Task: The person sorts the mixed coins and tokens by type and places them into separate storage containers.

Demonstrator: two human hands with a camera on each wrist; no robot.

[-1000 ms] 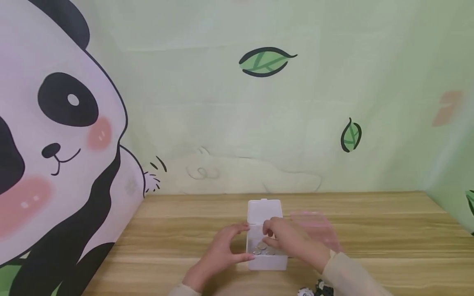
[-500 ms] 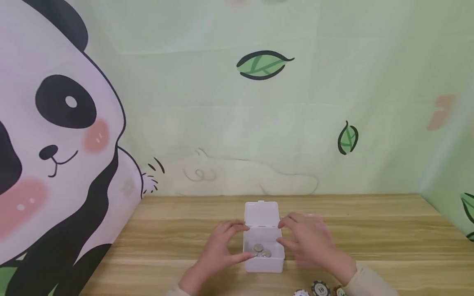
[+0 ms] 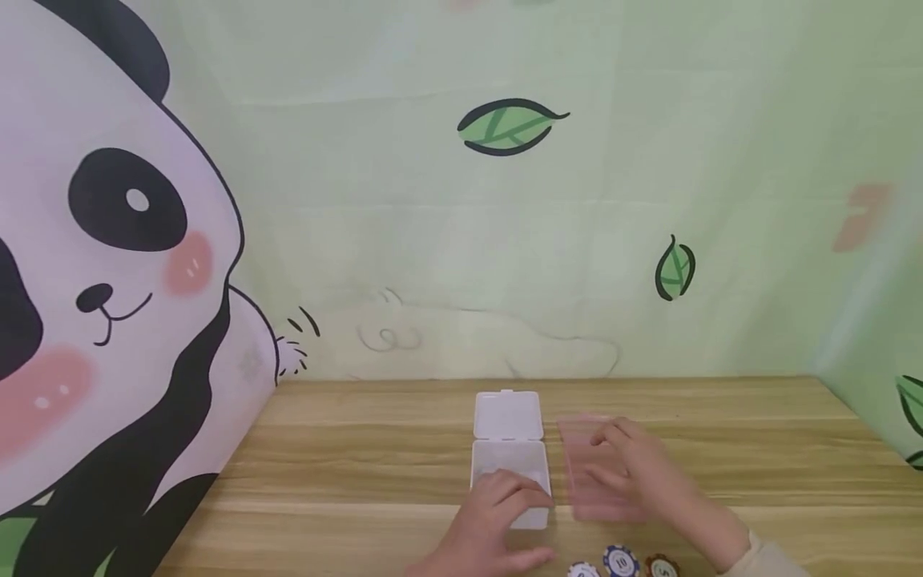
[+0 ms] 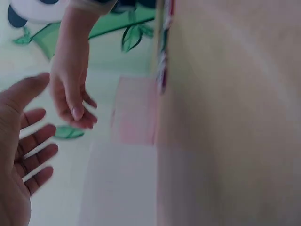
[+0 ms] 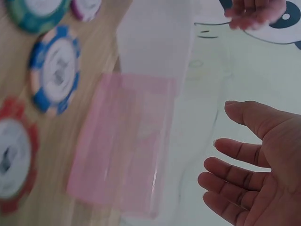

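A white lidded box (image 3: 508, 415) stands on the table with its lid tipped back. My left hand (image 3: 490, 521) is in front of it and hides most of the inside, so the coins cannot be seen. In the left wrist view the left hand (image 4: 11, 150) has spread, relaxed fingers and holds nothing. To the right, my right hand (image 3: 642, 469) hovers above a pink translucent box (image 3: 602, 506). The right wrist view shows that hand (image 5: 268, 174) with loose fingers, holding nothing, apart from the pink box (image 5: 122, 146).
Poker chips lie at the near edge: a blue one (image 3: 621, 561), a brown-red one (image 3: 662, 566) and a white-rimmed one (image 3: 583, 570). A green chip (image 5: 37, 14) also shows in the right wrist view. A panda-print cloth (image 3: 404, 200) hangs behind the wooden table (image 3: 346, 465).
The right hand has left the white box and moved right, over the pink box. The left hand has come off the box's left side and moved toward its front.
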